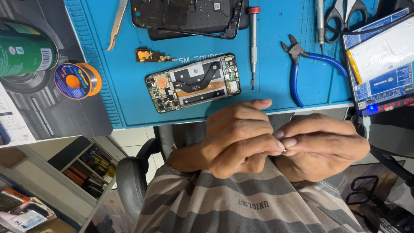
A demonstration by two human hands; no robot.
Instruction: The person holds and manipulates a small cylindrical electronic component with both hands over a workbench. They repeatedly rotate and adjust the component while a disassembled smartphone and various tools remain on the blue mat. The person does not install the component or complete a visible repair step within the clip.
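Head camera is looking down at two hands that are meeting close to the person's chest, over a grey striped shirt. The left hand and the right hand are pressing together at the fingertips, and between them they are pinching a very small part. Only a tiny pale edge of it is showing, so what kind of part it is I cannot tell. Both hands are closed around this point; neither one is free.

The opened phone, with its circuit board uncovered, is lying on the blue mat, on the far side of the hands and a little toward the left one. Its long axis is running almost across the view, slightly tilted, so it is lying sideways to the hands and not pointing at them. The left hand is the nearer one to it; the right hand is nearer to the blue pliers. A thin screwdriver is standing lengthwise just beside the phone's right end, and the empty phone frame is lying beyond it. The solder spool is sitting well apart, off the mat's left edge.
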